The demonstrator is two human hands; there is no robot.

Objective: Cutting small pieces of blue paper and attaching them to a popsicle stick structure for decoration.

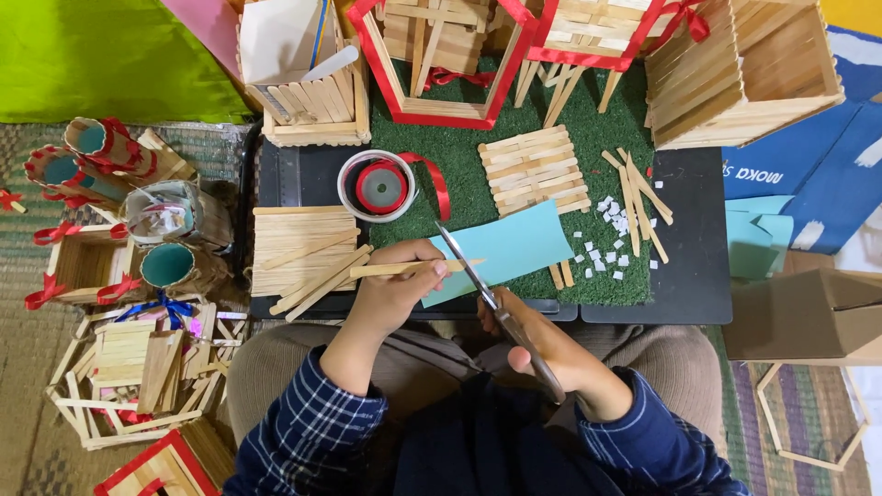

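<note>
My left hand (390, 289) holds a flat wooden craft stick (404, 268) level, its tip pointing right. My right hand (551, 349) grips a pair of metal scissors (478, 276) whose blades reach up to the stick's right end. Just behind the blades lies a light blue sheet of paper (514, 250) on a patch of green artificial turf (478, 184). Both sleeves are dark blue plaid.
A stack of loose sticks (303, 253) lies left, a glued stick panel (535, 170) and small white paper bits (606, 234) right. A red ribbon roll in a clear tub (378, 186), stick boxes (744, 69), a red-edged frame (441, 64) and ribboned stick holders (110, 184) surround the black mat.
</note>
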